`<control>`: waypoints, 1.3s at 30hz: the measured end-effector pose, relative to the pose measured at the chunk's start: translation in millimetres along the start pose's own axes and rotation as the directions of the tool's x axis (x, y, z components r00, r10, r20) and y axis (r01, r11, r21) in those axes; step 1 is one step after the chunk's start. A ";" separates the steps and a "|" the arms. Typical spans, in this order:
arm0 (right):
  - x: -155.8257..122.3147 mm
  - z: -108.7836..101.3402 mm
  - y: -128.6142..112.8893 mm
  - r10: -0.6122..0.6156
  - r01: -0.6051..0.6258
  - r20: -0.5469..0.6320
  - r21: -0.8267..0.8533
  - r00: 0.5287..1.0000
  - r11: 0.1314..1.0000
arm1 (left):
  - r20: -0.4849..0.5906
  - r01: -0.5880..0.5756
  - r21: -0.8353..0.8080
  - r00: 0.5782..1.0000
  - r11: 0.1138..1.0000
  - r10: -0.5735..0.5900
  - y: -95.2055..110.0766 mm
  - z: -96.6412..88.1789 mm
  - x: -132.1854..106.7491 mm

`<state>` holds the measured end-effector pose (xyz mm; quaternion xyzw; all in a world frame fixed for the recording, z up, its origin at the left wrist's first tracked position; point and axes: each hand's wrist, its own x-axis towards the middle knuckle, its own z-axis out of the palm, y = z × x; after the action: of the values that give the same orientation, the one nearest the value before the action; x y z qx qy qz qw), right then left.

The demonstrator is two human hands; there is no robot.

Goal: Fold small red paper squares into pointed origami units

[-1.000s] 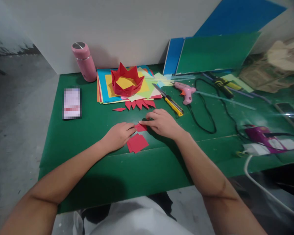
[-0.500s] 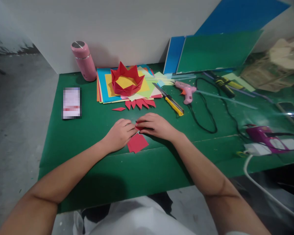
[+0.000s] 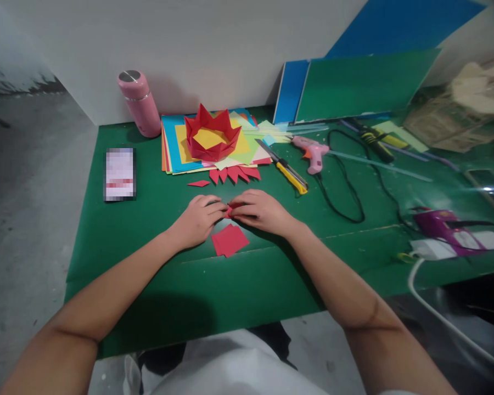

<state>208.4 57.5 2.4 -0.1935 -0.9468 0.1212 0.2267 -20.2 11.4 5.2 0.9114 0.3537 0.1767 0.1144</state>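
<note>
A small piece of red paper (image 3: 229, 211) lies between my fingertips, mostly covered by them. My left hand (image 3: 198, 220) closes on its left side, and my right hand (image 3: 261, 213) on its right. Just below my hands rests a short stack of red paper squares (image 3: 230, 240), slightly fanned. Beyond my fingers, several folded red paper pieces (image 3: 234, 174) sit in a row, with a single red folded piece (image 3: 198, 184) to their left. A red pointed paper ring (image 3: 212, 144) stands on a pile of coloured paper sheets (image 3: 170, 144).
A pink bottle (image 3: 140, 104) and a pixelated phone-like item (image 3: 119, 174) are on the left. Rightward lie a yellow utility knife (image 3: 290, 176), a pink glue gun (image 3: 313, 153) with its cord, a screwdriver (image 3: 376, 144) and a power strip (image 3: 434, 249). Boards (image 3: 366, 88) lean at the back.
My left hand has shifted slightly up and left, uncovering more of the red squares. The red paper between my fingers now shows a little more. My right hand stays nearly still.
</note>
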 end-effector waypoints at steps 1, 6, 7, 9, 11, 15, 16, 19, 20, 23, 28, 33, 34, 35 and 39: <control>0.4 1.5 -0.9 0.012 -0.011 -0.021 0.012 1.000 1.000 | 0.011 -0.008 -0.005 1.000 1.000 0.008 -0.4 -0.4 -0.1; 3.1 8.3 -6.4 0.067 -0.066 -0.080 0.017 0.995 0.998 | 0.050 -0.020 -0.036 0.999 0.999 0.022 -1.6 -1.0 -0.2; 3.6 8.8 -7.2 0.086 -0.084 -0.074 0.032 0.994 0.996 | 0.050 -0.016 -0.044 0.999 0.999 0.018 -1.6 -0.9 0.0; 4.6 9.2 -8.4 0.137 -0.133 -0.053 0.073 0.989 0.988 | 0.041 -0.002 -0.066 0.999 0.998 0.005 -1.5 -1.0 0.8; 5.5 9.2 -9.0 0.202 -0.198 -0.033 0.102 0.979 0.975 | 0.026 0.016 -0.094 1.000 0.995 -0.013 -0.9 -1.3 2.0; 8.1 10.1 -10.5 0.312 -0.307 -0.024 0.122 0.950 0.944 | -0.006 0.084 -0.139 0.996 0.987 -0.086 1.5 -1.0 4.7; 8.8 10.4 -11.0 0.326 -0.321 -0.026 0.124 0.945 0.939 | -0.018 0.101 -0.143 0.994 0.985 -0.104 2.1 -0.5 5.2; 10.4 11.0 -12.9 0.352 -0.346 -0.024 0.138 0.936 0.928 | -0.046 0.108 -0.138 0.992 0.985 -0.115 3.2 1.8 6.0; 10.8 11.0 -13.3 0.359 -0.352 -0.021 0.143 0.933 0.925 | -0.052 0.101 -0.132 0.993 0.986 -0.108 3.4 2.8 5.9; 11.1 11.0 -13.6 0.376 -0.370 -0.012 0.150 0.927 0.917 | -0.079 0.104 -0.106 0.990 0.989 -0.113 3.3 5.5 5.4; 10.8 12.0 -12.7 0.404 -0.400 0.001 0.147 0.915 0.905 | -0.161 0.245 -0.082 0.953 0.966 -0.256 5.2 10.1 6.4; 10.4 12.9 -11.8 0.414 -0.410 0.008 0.161 0.910 0.898 | -0.200 0.332 -0.116 0.915 0.936 -0.349 8.0 15.1 9.5; 10.3 13.2 -11.6 0.416 -0.412 0.007 0.162 0.909 0.897 | -0.202 0.339 -0.123 0.911 0.933 -0.358 8.0 15.8 9.9; 10.1 13.5 -11.3 0.417 -0.413 0.007 0.163 0.909 0.896 | -0.203 0.346 -0.131 0.908 0.929 -0.367 8.0 16.3 10.2; 9.6 14.7 -10.6 0.424 -0.420 0.009 0.157 0.906 0.894 | -0.199 0.365 -0.157 0.898 0.918 -0.392 6.6 17.1 10.7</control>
<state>190.3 49.9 -3.3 -0.3773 -0.8670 0.2385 0.2215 -2.0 12.5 -5.6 0.7908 0.5241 0.2739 0.1579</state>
